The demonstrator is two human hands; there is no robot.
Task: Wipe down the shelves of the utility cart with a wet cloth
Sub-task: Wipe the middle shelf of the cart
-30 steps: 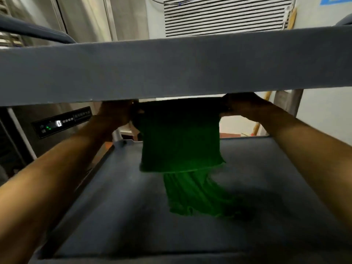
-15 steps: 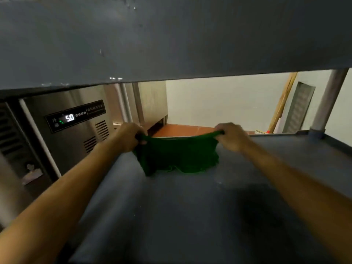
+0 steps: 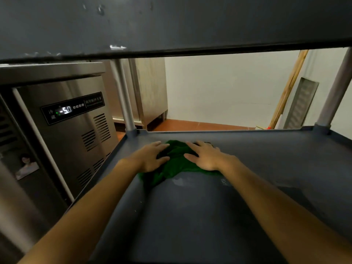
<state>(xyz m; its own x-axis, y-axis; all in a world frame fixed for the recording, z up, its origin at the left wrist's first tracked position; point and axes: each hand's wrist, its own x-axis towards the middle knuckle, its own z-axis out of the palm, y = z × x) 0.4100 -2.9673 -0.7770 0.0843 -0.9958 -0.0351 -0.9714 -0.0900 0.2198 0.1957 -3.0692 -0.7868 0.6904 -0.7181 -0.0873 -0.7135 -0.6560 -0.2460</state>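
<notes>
A crumpled green cloth (image 3: 176, 164) lies on the dark grey lower shelf (image 3: 247, 187) of the utility cart, near its far edge. My left hand (image 3: 152, 156) presses flat on the cloth's left side with fingers spread. My right hand (image 3: 204, 156) lies flat on its right side, fingers straight. A wet streak (image 3: 182, 181) shines on the shelf just in front of the cloth. The cart's upper shelf (image 3: 171, 25) spans the top of the view, above both arms.
Metal cart posts stand at the far left corner (image 3: 124, 98) and far right corner (image 3: 333, 92). A stainless fridge unit (image 3: 66, 130) with a lit display stands close on the left. A broom handle (image 3: 285, 92) leans on the white wall behind.
Both hands held the cloth stretched up by its top edge; now it lies bunched on the shelf with both palms flat on it. The view dropped below the upper shelf.
</notes>
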